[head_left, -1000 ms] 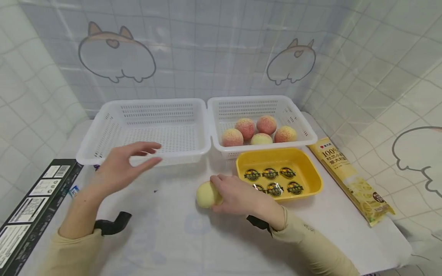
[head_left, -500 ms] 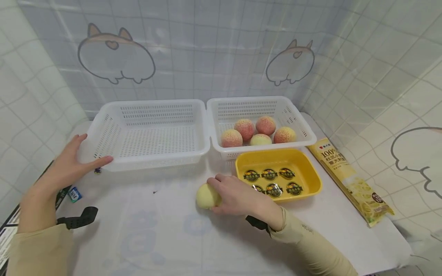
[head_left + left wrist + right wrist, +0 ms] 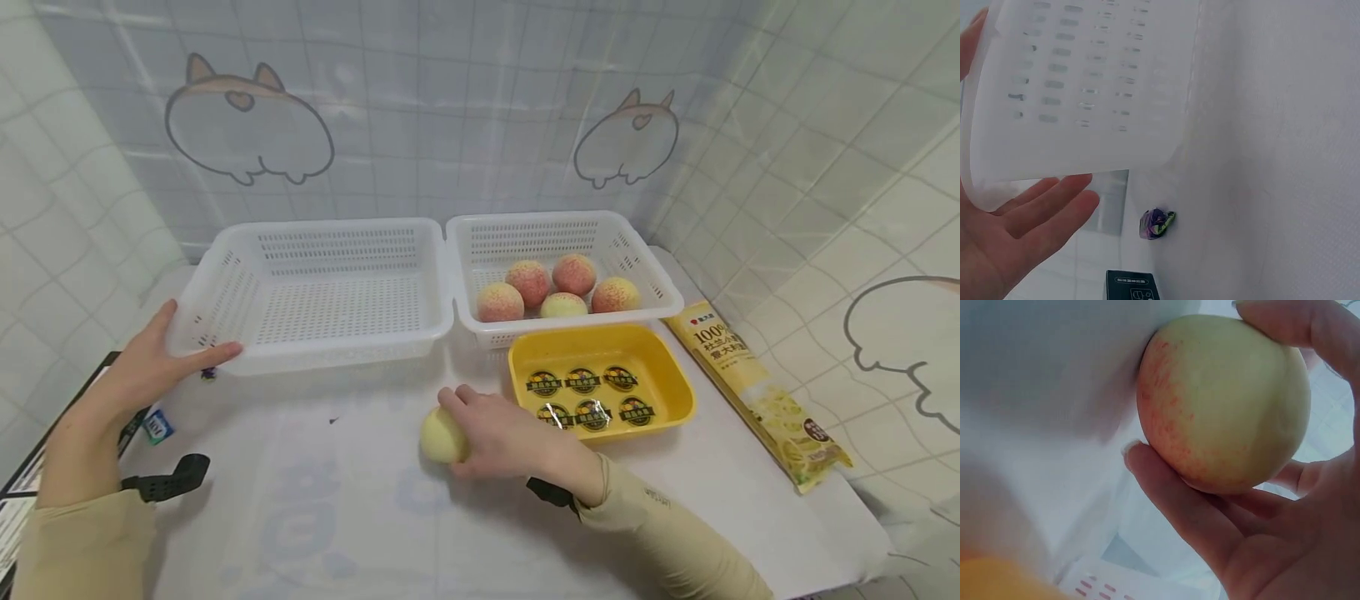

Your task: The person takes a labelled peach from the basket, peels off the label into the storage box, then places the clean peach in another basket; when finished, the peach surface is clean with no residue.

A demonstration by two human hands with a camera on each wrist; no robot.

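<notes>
My left hand is spread at the near left corner of the left white plastic basket. Its thumb runs along the front rim, and its straight fingers lie by the outer side. In the left wrist view those fingers reach past the slotted basket wall. Low over the white cloth, my right hand holds a pale yellow peach. In the right wrist view, thumb and fingers curl round this peach, whose skin has red flecks on one side.
A second white basket at the back right holds several peaches. In front of it sits a yellow tray with several round dark stickers. A pasta packet lies right. Left are a blue packet and a crumpled purple wrapper.
My left hand has moved left from above the front rim to the basket's near left corner. The right hand keeps its grip on the peach in nearly the same place.
</notes>
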